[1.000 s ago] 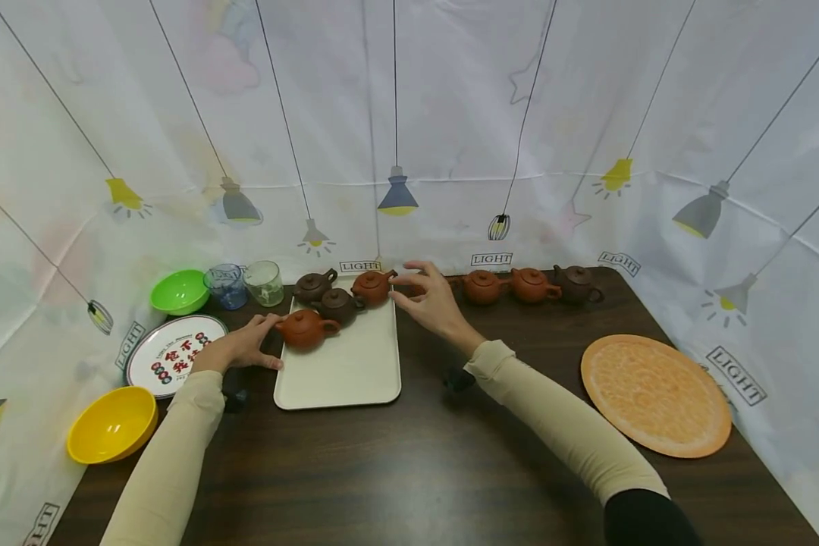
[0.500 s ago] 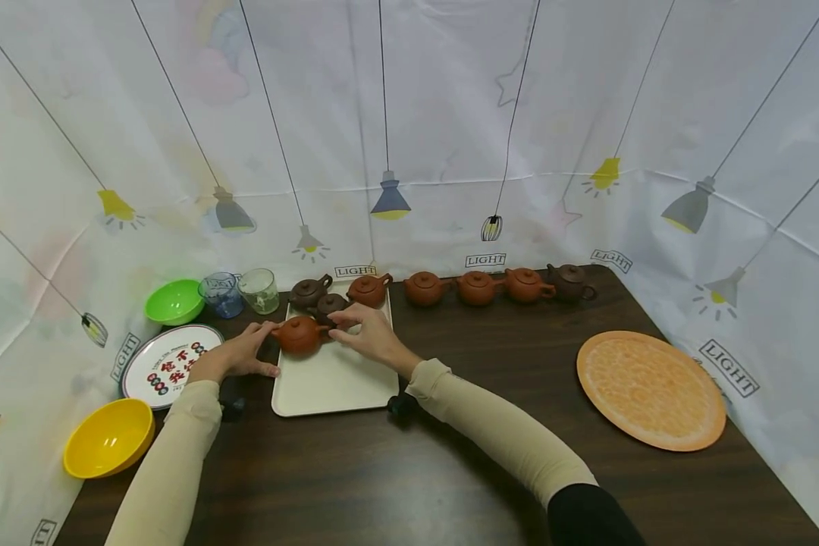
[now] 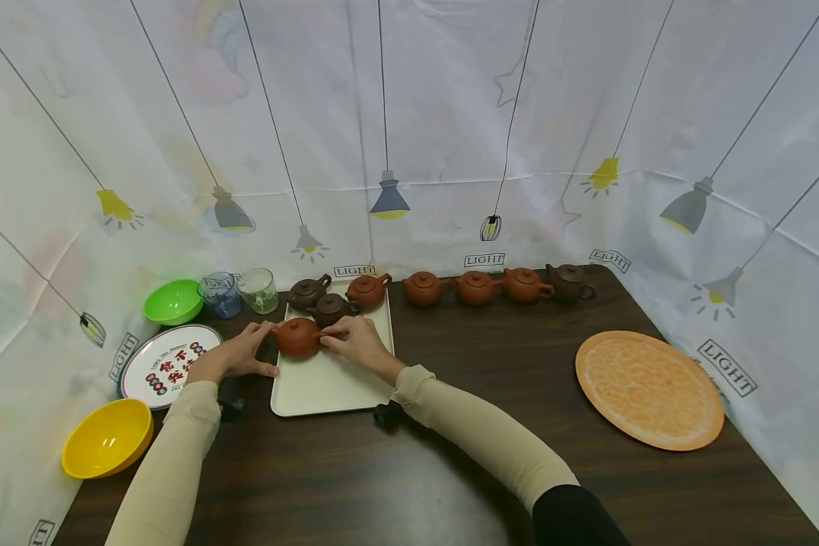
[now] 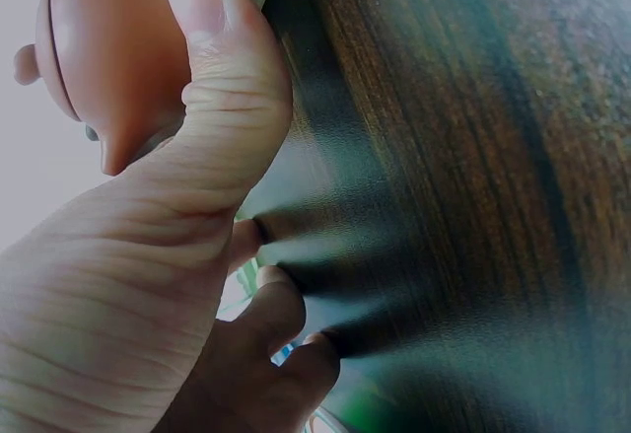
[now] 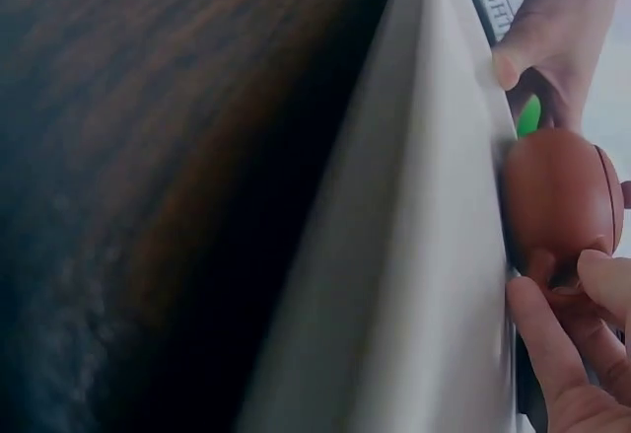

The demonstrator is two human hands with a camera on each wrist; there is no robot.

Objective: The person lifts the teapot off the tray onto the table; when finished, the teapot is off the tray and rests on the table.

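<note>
The right hand [image 3: 360, 345] pinches the handle of a red-brown teapot [image 3: 296, 339] between its fingers; the left hand [image 3: 235, 356], fingers spread, is beside the spout. The red-brown teapot sits on the left side of the cream tray [image 3: 327, 388], a dark teapot [image 3: 331, 309] just behind.

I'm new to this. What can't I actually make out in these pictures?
Front reddish-brown teapot: its lid hides the inside in every view.
Head view: the right hand covers most of its handle.
Head view: the left hand covers part of the lettered plate.
Left wrist view: the top edge cuts off part of the teapot.
Right wrist view: blur softens the pale tray.
</note>
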